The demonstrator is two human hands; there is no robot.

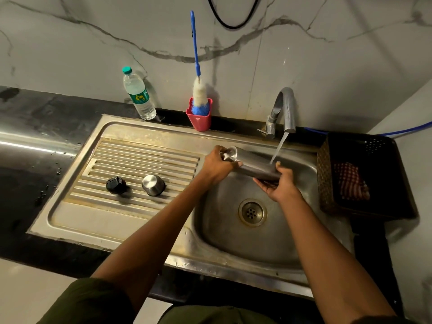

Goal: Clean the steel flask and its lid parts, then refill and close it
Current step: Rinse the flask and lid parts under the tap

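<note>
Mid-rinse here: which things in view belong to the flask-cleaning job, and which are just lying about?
In the job:
steel flask, held sideways under the tap stream by left hand and right hand
black lid part and steel cap, on the drainboard
running tap
bottle brush

Lying about:
plastic water bottle
dark basket
checked cloth

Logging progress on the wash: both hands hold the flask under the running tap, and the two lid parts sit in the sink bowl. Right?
Not quite. In the head view the black lid part and steel cap sit on the ribbed drainboard, not the bowl. The rest holds.
</note>
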